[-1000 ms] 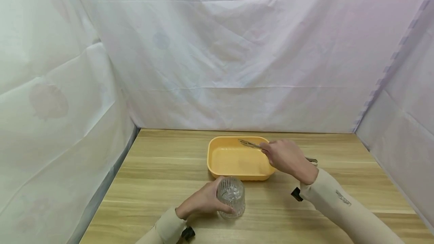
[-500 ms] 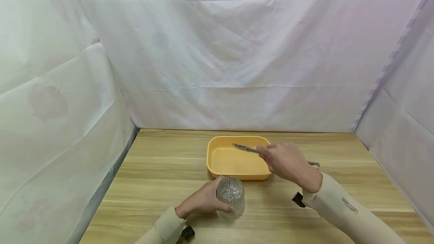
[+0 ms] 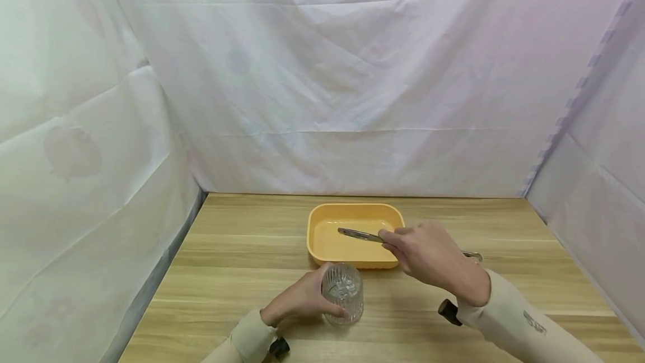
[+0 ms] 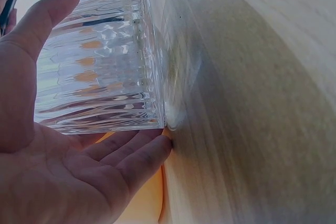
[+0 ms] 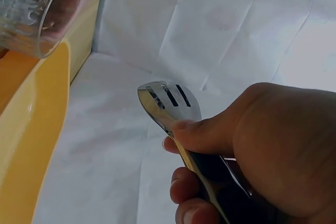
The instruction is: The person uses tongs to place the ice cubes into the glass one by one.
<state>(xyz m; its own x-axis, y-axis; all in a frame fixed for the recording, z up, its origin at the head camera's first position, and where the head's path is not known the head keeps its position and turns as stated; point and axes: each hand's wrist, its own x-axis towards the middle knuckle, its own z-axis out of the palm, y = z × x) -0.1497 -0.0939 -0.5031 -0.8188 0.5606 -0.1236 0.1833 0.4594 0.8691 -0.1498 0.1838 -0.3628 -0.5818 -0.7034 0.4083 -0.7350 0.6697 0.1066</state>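
Metal tongs with a slotted head are gripped by my right hand, thumb along the upper side. Their head is over the yellow tray, and the looped rear end shows past the wrist. In the right wrist view the slotted head of the tongs points away from the fingers. A clear ribbed glass stands on the table just in front of the tray. My left hand holds it from the left side, thumb on the near side and fingers round the far side.
Under everything lies a wood-grain table. White cloth hangs behind it and along both sides. The tray sits near the table's back edge, and the right forearm crosses the table's right part.
My right hand has come nearer and lower with the tongs, whose tip has shifted left and towards the tray's middle. The left hand and the glass have stayed in place.
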